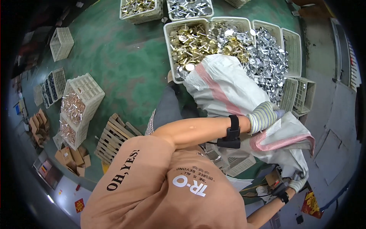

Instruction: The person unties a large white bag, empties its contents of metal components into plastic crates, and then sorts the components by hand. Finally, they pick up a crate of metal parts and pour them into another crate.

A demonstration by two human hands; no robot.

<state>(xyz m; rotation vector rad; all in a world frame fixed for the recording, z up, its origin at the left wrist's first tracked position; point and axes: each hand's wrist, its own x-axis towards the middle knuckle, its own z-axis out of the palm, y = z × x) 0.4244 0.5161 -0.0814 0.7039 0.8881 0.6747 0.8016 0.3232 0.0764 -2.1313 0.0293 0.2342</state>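
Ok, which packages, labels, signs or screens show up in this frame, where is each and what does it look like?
Woven sack: centre, white with a red stripe, tipped over the crates, held by the left hand and right hand.
Flattened cardboard boxes: lower left floor, brown.
Red diamond sign: lower left, yellow marks.
Red paper sign: lower right, gold pattern.
No screens.

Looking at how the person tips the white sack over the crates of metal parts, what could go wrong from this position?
1. The white sack has its mouth over crates already heaped with silver and gold metal parts; more parts may spill over the rims onto the green floor.
2. The left hand and right hand both grip loose cloth at the sack's rear; the sack may slip.
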